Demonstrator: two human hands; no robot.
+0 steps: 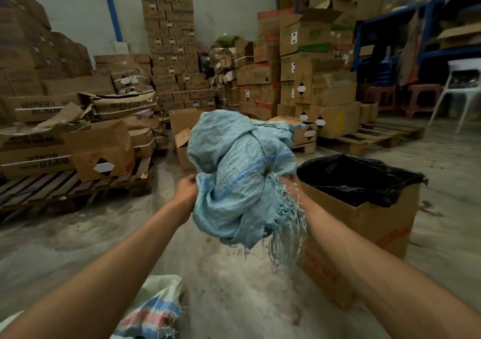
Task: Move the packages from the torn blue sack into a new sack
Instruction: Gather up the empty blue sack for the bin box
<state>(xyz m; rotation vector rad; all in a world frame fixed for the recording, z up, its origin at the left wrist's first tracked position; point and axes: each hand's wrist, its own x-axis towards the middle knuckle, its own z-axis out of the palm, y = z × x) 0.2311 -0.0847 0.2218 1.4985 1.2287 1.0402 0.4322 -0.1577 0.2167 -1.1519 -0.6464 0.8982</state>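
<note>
The torn blue sack (238, 180) is bunched into a crumpled wad in mid-air at the centre of the head view, frayed strands hanging from its lower right. My left hand (185, 191) grips its left side. My right hand (290, 186) grips its right side and is partly hidden by the frayed threads. A white woven sack with blue and red stripes (153, 310) lies on the floor at the bottom, between my forearms. No packages are visible.
A cardboard box lined with a black plastic bag (364, 208) stands just right of the sack. Stacked cartons on wooden pallets (78, 182) fill the left and back. A white chair (458, 88) and blue shelving stand far right. Concrete floor below.
</note>
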